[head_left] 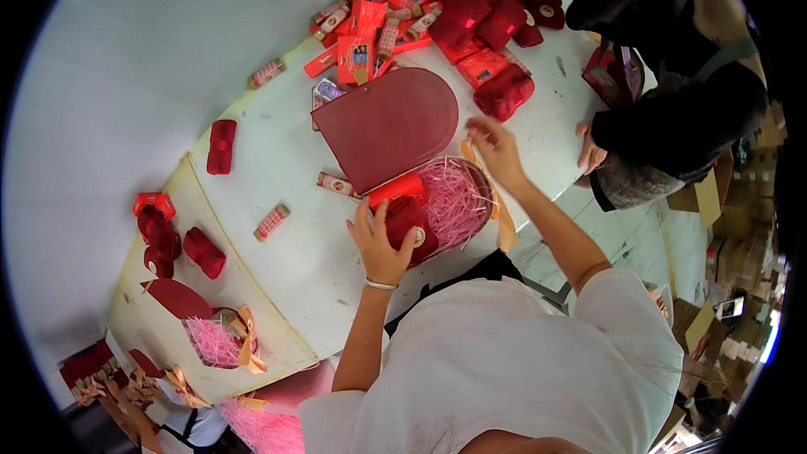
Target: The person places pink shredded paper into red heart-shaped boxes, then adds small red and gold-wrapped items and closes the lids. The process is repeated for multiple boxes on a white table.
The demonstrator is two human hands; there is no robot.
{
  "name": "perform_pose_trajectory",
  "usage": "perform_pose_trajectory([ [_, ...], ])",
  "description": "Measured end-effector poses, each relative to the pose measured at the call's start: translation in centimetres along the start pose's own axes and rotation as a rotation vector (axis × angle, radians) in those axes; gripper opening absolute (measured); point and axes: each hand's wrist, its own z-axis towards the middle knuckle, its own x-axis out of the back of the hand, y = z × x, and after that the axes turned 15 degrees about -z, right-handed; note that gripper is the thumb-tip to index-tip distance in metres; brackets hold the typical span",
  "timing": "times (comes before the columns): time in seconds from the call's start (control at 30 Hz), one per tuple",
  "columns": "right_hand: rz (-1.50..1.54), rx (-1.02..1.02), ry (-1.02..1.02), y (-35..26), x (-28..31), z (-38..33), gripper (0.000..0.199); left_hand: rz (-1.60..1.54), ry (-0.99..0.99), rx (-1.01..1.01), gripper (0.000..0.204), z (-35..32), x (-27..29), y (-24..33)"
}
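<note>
A dark red gift box (481, 193) with a rounded end lies before me, its lid (391, 124) folded back. Pink shredded paper (450, 202) fills its right part. A red velvet pouch (412, 223) with a round pale ornament and a bright red packet (398, 191) lie in its left part. My left hand (380, 245) is at the box's left side, fingers spread, thumb against the pouch. Beyond the rounded end, my right hand (498, 150) has its fingertips at the raised end of an orange ribbon (504, 223), which hangs along the box's right side.
Red velvet pouches (504, 21), red packets (357, 55) and small capped jars pile up at the back. A jar (336, 184) lies beside the box, another (271, 223) farther left. A smaller open box (214, 340) stands lower left. A co-worker's hand (591, 148) is at the right table edge.
</note>
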Motion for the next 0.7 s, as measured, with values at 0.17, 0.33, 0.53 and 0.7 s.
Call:
perform_pose_trajectory([
  [0.17, -0.258, 0.282, 0.229, 4.5, 2.0, 10.8, 0.02, -0.12, 0.177, 0.107, 0.057, -0.7, -3.4, -2.4],
  [0.33, -0.66, 0.495, 0.397, 9.2, 4.8, 26.1, 0.025, -0.198, 0.21, 0.162, 0.052, -0.7, -4.3, -2.8],
  [0.53, -0.881, 0.262, 0.172, 16.2, 5.9, 38.9, 0.032, -0.123, 0.246, 0.209, 0.049, -1.0, -4.1, -3.3],
  [0.7, -1.04, 0.18, -0.15, 21.5, 5.4, 44.2, 0.044, -0.105, 0.225, 0.279, 0.048, -0.5, -4.1, -2.8],
])
